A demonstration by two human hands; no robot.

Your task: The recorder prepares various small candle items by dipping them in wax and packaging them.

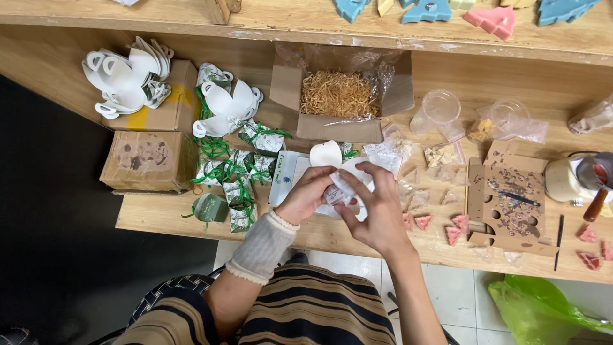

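My left hand (308,193) and my right hand (377,206) meet over the near edge of the wooden table (440,246). Together they grip a small white paper box (329,156) with its petal-like flaps standing open, and a crinkled clear plastic packet (341,190) sits between my fingers inside it. My left wrist wears a ribbed cream cuff. Just left of my hands lie several finished packets tied with green ribbon (233,176).
Flat white box blanks (128,76) are piled on brown cartons (150,160) at the left. An open carton of straw-like filler (338,94) stands behind my hands. Clear cups (440,108), pink triangular pieces (454,230), a cardboard sheet (511,198) and a green bag (543,310) lie to the right.
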